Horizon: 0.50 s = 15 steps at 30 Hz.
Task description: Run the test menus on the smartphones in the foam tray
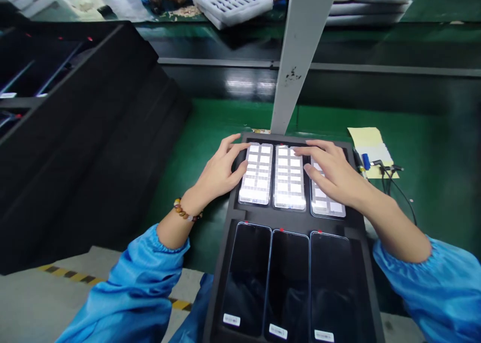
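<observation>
Head view shows 3 lit phones [289, 187] at the 12 o'clock end of the black tray [293, 219], left hand [221, 170] at 11 and right hand [336, 173] at 1, loosely spread, each phone likely light, stiff, slick and crackable, best taken by its long edges.

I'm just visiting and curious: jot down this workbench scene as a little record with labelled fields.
Tray: black tray, two rows of three phones
Upper row: lit phones showing pale grids
Lower row: dark phones, white labels near their bottom ends
Left hand: fingertips at the upper-left phone's left edge
Right hand: reaching over the upper-right phone, fingertips at the upper-middle one
Right of tray: yellow paper, black cable
Surface: green bench
</observation>
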### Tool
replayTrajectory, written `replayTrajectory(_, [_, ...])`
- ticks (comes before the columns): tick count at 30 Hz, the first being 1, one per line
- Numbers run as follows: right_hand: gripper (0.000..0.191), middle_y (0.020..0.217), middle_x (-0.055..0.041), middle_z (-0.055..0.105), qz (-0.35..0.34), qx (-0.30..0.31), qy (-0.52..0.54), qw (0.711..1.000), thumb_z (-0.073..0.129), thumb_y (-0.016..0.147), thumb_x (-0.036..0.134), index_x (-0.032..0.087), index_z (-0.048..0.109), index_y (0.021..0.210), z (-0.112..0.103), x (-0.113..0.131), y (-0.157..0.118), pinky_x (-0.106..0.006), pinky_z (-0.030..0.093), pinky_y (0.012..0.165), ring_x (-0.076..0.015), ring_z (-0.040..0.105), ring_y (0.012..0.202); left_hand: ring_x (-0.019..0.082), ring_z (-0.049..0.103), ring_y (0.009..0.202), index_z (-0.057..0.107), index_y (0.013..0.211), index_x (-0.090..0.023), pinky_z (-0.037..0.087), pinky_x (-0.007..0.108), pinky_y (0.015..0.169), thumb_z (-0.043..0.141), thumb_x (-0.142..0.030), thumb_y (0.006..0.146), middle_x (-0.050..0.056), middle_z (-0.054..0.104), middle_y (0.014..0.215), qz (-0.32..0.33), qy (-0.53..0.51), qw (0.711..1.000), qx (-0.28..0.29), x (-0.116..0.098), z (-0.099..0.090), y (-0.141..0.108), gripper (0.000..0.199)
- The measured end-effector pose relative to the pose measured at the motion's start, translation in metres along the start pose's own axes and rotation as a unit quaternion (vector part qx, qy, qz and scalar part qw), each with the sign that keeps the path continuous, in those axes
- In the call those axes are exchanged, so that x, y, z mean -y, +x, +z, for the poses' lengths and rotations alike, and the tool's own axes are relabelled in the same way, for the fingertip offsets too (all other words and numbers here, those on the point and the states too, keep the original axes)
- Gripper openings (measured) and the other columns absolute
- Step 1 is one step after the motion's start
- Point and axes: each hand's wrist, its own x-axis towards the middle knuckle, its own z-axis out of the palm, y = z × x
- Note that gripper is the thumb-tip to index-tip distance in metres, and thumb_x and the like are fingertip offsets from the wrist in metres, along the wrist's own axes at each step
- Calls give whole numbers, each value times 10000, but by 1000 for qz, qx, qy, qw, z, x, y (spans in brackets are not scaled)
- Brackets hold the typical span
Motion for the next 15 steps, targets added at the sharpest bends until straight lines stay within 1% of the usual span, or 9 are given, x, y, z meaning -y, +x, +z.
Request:
replayTrajectory(1, [422,1559,-103,622,-10,6,-5,1000,384,1098,373,271,552,1472,2,1,10,-678,366,1213,-390,395,1567,352,534,1491,563,1513,-254,545,571,1176,520,-394,1075,147,377,1707,-6,21,1000,5,-1,0,2,462])
replayTrajectory(3, [421,1551,-114,629,-27,16,-10,999,375,1090,354,246,562,1452,7,2,27,-671,355,1219,-391,389,1571,364,564,1446,564,1531,-254,557,590,1143,515,-371,1063,149,365,1722,-11,70,997,15,-4,-1,6,485])
replayTrajectory(5, [411,1549,-112,634,-42,24,-13,999,371,1088,340,233,571,1432,12,2,38,-659,342,1227,-384,385,1572,392,544,1458,556,1553,-242,538,620,1147,514,-354,1052,162,367,1728,-10,123,992,21,-8,-2,10,515])
replayTrajectory(7, [404,1547,-108,637,-53,23,-22,998,371,1087,327,230,579,1420,16,2,44,-644,325,1238,-370,389,1568,414,519,1477,558,1558,-223,526,631,1148,515,-339,1043,177,381,1726,-9,172,985,18,-12,-1,12,529])
replayTrajectory(11, [400,1516,-105,662,-71,12,-46,996,373,1083,308,226,600,1402,21,4,42,-623,319,1237,-355,422,1547,399,487,1509,605,1507,-178,485,593,1193,508,-297,1031,186,444,1699,17,242,970,-8,-19,3,13,500])
replayTrajectory(15, [407,1465,-118,692,-82,4,-58,995,385,1075,282,216,615,1404,23,11,29,-613,344,1212,-354,456,1524,380,494,1505,650,1459,-123,442,554,1242,506,-291,1024,188,504,1663,42,266,963,-28,-27,7,2,488])
